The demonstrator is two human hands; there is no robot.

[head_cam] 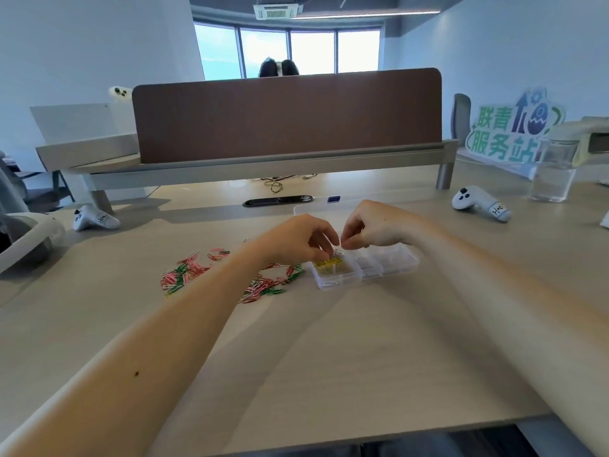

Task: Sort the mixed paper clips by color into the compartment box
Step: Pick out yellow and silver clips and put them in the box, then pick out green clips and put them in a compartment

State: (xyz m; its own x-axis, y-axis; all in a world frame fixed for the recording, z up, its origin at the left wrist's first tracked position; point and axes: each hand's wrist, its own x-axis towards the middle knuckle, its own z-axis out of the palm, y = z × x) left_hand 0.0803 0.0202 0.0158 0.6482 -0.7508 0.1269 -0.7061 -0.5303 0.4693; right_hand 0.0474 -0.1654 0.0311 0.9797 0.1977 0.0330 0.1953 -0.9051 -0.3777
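Observation:
A clear plastic compartment box (379, 268) lies on the desk right of centre. Its left compartment holds yellow paper clips (329, 263). A loose pile of pink, green and white paper clips (197, 272) spreads across the desk to the left of the box. My left hand (296, 239) and my right hand (372, 225) meet above the box's left end, fingers curled, both pinching a small bunch of silvery white clips (337, 253) between the fingertips. What lies in the other compartments is too faint to tell.
The box lid (306, 209) lies behind my hands. White controllers rest at the left (94, 219) and right (481, 204). A glass jar (553, 173) stands far right, a brown desk divider (286, 113) at the back, a headset (26, 239) at the left edge.

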